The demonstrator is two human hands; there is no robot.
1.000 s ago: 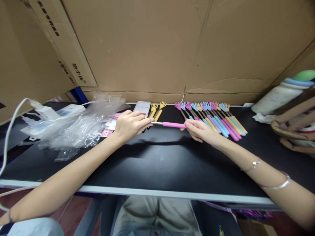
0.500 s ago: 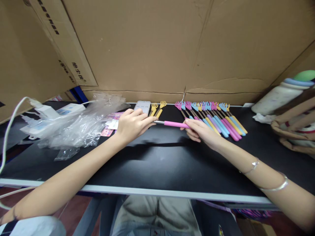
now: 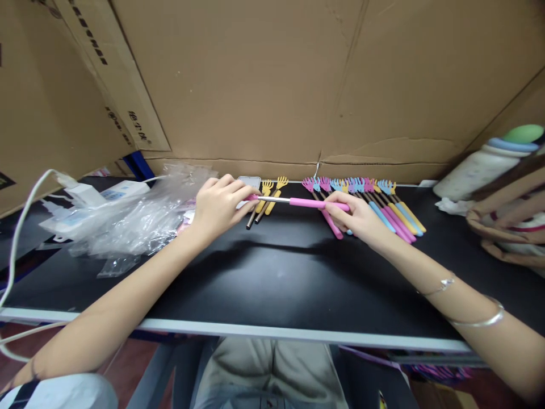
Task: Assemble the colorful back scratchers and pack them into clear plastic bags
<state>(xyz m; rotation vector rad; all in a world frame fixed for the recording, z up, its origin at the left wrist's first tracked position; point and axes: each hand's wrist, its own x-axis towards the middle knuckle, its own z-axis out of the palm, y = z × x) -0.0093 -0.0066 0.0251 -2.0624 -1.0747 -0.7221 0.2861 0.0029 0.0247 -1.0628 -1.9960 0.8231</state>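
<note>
One pink-handled rod (image 3: 307,203) held crosswise, left hand (image 3: 222,203) knuckles-up, right hand (image 3: 352,215) curled

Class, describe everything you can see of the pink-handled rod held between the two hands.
The rod has a smooth pink handle and a thin, shiny, metal-looking shaft. It is held nearly level, crosswise above the black table. The left hand hides most of the far end, where some pink shows; the right hand grips the handle.

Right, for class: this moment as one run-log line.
left hand: on left end of pink-handled rod | right hand: on its pink handle | metal shaft: exposed between hands | rod: above black table | scratchers: lying near right hand
</note>
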